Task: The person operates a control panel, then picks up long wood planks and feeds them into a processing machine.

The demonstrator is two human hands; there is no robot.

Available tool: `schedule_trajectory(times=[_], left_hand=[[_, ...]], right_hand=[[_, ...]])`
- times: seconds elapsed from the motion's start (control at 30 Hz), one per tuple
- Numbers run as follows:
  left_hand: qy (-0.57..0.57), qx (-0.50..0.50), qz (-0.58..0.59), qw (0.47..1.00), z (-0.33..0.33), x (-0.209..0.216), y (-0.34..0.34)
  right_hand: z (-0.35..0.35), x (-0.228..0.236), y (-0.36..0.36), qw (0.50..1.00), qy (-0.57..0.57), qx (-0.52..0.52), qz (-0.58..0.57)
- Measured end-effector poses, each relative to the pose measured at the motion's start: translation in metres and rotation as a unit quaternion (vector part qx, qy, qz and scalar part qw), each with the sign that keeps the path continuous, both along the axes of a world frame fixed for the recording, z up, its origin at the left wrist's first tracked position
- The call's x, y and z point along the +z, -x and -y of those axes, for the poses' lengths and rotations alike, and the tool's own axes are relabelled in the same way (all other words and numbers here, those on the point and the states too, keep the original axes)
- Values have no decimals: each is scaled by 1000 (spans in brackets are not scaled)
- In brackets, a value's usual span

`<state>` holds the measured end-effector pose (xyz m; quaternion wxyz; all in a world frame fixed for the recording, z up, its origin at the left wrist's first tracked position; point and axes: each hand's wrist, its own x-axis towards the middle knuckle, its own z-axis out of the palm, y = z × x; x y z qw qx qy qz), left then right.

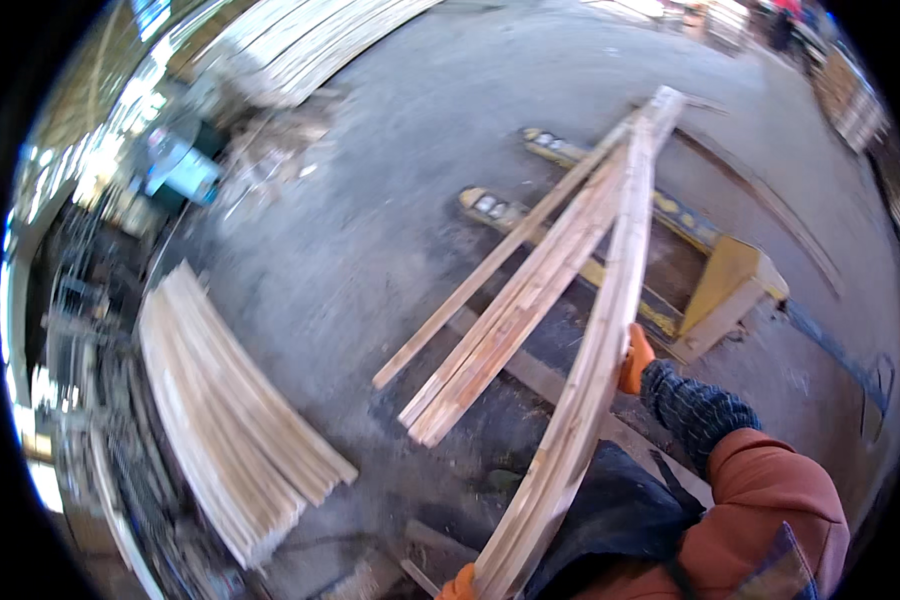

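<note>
A long bundle of pale wooden planks (pixel 608 310) slants across in front of me, its near end low by my legs and its far end pointing up and away. My left hand (pixel 457 583), in an orange glove, grips the near end at the lower edge, partly cut off. Farther along, my right hand (pixel 636 360), gloved in orange too, is closed around the right side of the bundle. More planks (pixel 515 350) lie just left of it, together with a thin single strip (pixel 460 297); they rest across the forks of a yellow pallet jack (pixel 727 285).
A wide stack of planks (pixel 232 420) lies on the floor at the left. The jack's blue handle (pixel 832 345) sticks out to the right. Loose strips (pixel 765 195) lie behind the jack. Large boards (pixel 305 45) and a light-blue container (pixel 183 168) stand at the far left.
</note>
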<state>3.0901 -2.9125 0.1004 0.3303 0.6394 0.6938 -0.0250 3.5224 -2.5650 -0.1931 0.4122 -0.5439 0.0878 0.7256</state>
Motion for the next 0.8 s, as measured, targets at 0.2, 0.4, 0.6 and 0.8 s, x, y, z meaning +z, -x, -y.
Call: schedule_trajectory(times=[0.2,0.4,0.6,0.8], left_hand=[[8,130,-155,979,87,62,-38],[-30,163,-130,978,123,66,-37],[-126,184,-87,971,167,26,-48],[-193,200,-68,958,211,15,-25]], right_hand=[[48,-20,51,982,-171,-36,-75],[57,-38,8,924,-309,138,-180],[10,-5,-29,898,-377,212,-81],[83,173,51,954,-282,95,34]])
